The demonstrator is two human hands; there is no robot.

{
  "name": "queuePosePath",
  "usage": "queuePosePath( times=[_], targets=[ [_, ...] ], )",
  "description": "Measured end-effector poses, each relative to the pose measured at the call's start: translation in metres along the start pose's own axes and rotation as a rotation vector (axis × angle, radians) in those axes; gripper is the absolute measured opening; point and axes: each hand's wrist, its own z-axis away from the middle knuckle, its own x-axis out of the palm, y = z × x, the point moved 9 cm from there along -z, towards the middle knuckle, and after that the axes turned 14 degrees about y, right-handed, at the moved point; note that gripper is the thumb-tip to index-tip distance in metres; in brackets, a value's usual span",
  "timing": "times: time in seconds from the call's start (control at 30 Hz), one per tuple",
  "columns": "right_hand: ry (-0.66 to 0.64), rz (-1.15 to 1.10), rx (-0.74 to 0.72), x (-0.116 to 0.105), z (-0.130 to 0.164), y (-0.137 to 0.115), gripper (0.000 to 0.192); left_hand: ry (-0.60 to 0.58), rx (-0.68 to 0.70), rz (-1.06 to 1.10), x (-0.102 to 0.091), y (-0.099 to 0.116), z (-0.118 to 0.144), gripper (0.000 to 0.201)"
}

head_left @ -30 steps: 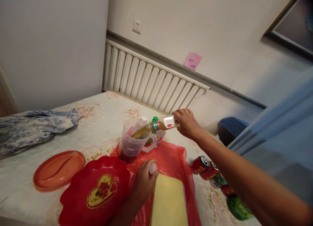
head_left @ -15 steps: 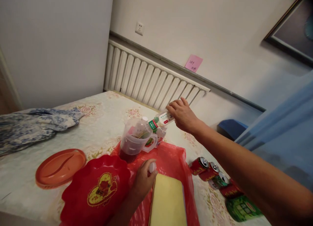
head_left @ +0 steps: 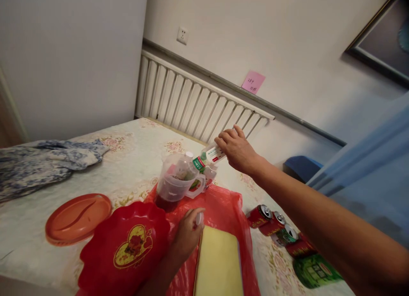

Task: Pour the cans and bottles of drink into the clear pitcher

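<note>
Your right hand (head_left: 238,152) grips the bottle (head_left: 212,154) near its base, tilting it neck-down at the mouth of the jug (head_left: 172,190), which stands at the far edge of the red bag (head_left: 220,203) with dark liquid inside. Your left hand (head_left: 185,234) pinches the cap (head_left: 200,219), near the yellow board (head_left: 219,262) and the red plate (head_left: 99,249)

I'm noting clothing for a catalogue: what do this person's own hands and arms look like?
The left hand and right hand are ungloved. No sleeve shows on the visible parts of the left forearm or right forearm, and no watch or bracelet is visible.
</note>
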Motion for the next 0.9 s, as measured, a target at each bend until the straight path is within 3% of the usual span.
queuePosePath(
  times=[0.23,0.4,0.53,0.67,0.8,0.9],
  targets=[
    [-0.011,0.019,0.019,0.006,0.007,0.003,0.04,-0.007,-0.035,0.004,0.001,-0.001,0.0,0.038],
    [-0.042,-0.124,0.223,0.031,0.04,0.016,0.05,-0.028,-0.104,0.066,0.003,-0.004,0.0,0.041],
    [-0.062,-0.369,0.499,0.056,0.09,0.022,0.042,-0.046,-0.177,0.165,0.006,-0.006,0.002,0.041],
    [-0.115,-0.573,0.775,0.075,0.161,0.013,0.041,-0.031,-0.266,0.318,0.005,-0.009,0.001,0.036],
    [-0.141,-0.662,0.874,0.083,0.223,-0.015,0.039,0.02,-0.327,0.451,0.003,-0.012,-0.002,0.037],
    [-0.192,-0.665,0.888,0.088,0.252,-0.037,0.036,0.009,-0.332,0.489,0.006,-0.012,-0.002,0.039]
  ],
)
